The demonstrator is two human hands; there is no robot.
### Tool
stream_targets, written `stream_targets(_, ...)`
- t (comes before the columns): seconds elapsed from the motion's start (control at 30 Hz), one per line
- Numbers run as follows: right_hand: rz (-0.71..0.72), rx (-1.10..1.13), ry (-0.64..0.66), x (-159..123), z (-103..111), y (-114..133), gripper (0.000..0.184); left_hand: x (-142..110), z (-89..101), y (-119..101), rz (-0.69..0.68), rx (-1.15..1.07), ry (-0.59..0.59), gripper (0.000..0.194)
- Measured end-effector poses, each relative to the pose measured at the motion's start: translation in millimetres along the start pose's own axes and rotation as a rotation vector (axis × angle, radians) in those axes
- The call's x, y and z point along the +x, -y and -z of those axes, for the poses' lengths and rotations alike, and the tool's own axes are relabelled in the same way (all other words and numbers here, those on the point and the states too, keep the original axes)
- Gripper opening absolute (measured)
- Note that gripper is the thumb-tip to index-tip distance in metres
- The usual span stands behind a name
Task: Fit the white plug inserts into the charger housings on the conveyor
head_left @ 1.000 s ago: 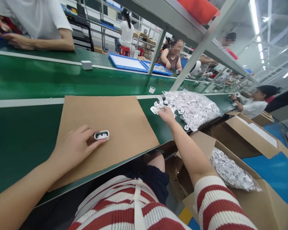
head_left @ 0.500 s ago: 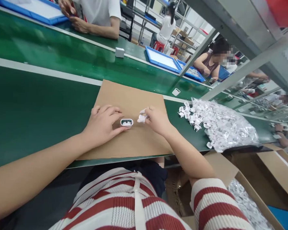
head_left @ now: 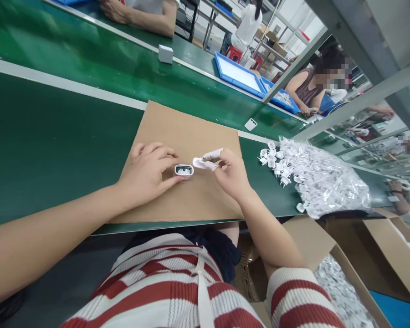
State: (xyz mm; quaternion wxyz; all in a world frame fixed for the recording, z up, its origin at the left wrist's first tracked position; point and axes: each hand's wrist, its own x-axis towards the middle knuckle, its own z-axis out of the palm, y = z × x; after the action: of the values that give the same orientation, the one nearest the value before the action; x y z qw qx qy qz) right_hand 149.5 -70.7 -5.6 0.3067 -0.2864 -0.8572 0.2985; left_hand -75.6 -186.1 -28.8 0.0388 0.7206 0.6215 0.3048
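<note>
My left hand [head_left: 148, 169] rests on a cardboard sheet [head_left: 191, 125], its thumb and fingers closed around a small white charger housing [head_left: 184, 171]. The housing's oval open end faces me, and some parts show inside it. Just to its right, my right hand [head_left: 229, 176] pinches a small white plug cap [head_left: 198, 162] between thumb and forefinger, both wearing white finger covers. A narrow gap separates the cap from the housing. The cap's prongs, if it has them, are hidden by the fingers.
A clear plastic bag [head_left: 331, 177] of white plug parts lies at the right, with several loose plug parts [head_left: 276, 161] beside it. One white housing [head_left: 250, 124] and a white block [head_left: 166, 53] sit farther back. Open cartons [head_left: 353, 269] stand lower right. Co-workers sit across the green conveyor [head_left: 99, 84].
My right hand has turned the plug cap and brought it closer to the housing. My left hand keeps its hold. The camera view has shifted slightly.
</note>
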Motion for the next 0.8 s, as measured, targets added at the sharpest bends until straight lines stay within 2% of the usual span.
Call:
stream_targets(0.1, 0.110, -0.002, 0.002, -4, -6, 19, 0.028, 0, 1.7, -2, -0.011, 0.032, -0.004, 0.037)
stream_targets(0.2, 0.169, -0.075, 0.039, -3, -14, 28, 0.035, 0, 1.6, -2, -0.002, 0.059, 0.016, 0.034)
stream_targets(0.33, 0.181, -0.195, 0.085, 1, -22, 27, 0.039, 0, -3.4, 2, 0.005, 0.010, -0.021, 0.035)
stream_targets(0.57, 0.244, -0.386, 0.146, 2, -24, 29, 0.036, -2, -6.6, 5, 0.011, 0.014, -0.039, 0.043)
stream_targets(0.8, 0.181, -0.454, 0.140, 4, -31, 34, 0.029, -3, -6.0, 7, -0.129, 0.132, -0.064, 0.030)
